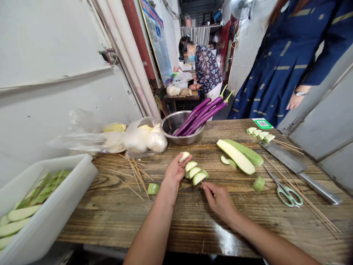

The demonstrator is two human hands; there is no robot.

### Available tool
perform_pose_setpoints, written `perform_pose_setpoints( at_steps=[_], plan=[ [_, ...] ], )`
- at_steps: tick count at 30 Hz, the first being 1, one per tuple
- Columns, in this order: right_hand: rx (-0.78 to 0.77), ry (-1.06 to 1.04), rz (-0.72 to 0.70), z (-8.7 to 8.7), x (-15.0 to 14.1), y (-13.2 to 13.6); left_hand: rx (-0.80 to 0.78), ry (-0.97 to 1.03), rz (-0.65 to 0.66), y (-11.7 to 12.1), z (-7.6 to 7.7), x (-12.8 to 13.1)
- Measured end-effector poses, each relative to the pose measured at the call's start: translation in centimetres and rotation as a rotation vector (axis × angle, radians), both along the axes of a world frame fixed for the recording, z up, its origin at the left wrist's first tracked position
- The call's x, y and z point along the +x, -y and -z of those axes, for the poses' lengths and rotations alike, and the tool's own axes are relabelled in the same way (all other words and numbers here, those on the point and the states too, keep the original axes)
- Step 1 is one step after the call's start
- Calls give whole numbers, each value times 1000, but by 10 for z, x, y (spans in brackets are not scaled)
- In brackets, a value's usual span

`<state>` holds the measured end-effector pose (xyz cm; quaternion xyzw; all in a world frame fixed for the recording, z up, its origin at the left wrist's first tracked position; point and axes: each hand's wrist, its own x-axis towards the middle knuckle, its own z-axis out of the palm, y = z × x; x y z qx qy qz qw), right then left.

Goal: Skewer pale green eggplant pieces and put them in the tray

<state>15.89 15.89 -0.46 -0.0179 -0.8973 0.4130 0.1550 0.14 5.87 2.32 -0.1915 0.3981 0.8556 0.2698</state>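
My left hand (pixel 174 171) pinches the top zucchini slice (pixel 184 156) of a short row of slices (pixel 195 173) threaded on a thin bamboo skewer over the wooden table (pixel 116 209). My right hand (pixel 219 200) is closed on the near end of that skewer (pixel 203 183), just below the lowest slice. A halved zucchini (pixel 239 156) lies to the right, with small cut pieces (pixel 228 161) beside it. One loose chunk (pixel 153 188) sits left of my left wrist.
Loose skewers (pixel 135 171) lie left of centre and others along the right edge. A cleaver (pixel 299 170), green scissors (pixel 286 191), a steel bowl (pixel 172 127) of purple eggplants (pixel 204 112), bagged food (pixel 143 138) and a white tub (pixel 52 206) of skewered slices surround the work. Two people stand beyond the table.
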Motion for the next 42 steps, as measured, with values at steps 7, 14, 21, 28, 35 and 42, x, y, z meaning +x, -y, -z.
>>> perform_pose_setpoints(
  at_steps=[7, 14, 21, 28, 35, 42],
  plan=[
    [-11, -19, 14, 4, 1, 0, -32, -53, -9, -2, 3, 0],
    [4, -27, 21, 5, 0, -1, -107, -90, 36, -5, 1, 7],
    [3, -36, 35, 6, 0, -1, -130, -142, 80, -10, 5, 14],
    [40, -56, 80, 10, -1, -1, -96, -188, 95, -14, 14, 18],
    [18, -99, 87, 17, -10, -1, 22, -221, 170, -14, 9, 17],
    [-63, -233, 176, 17, -15, -2, 84, -374, 297, -19, 5, 41]
  ],
)
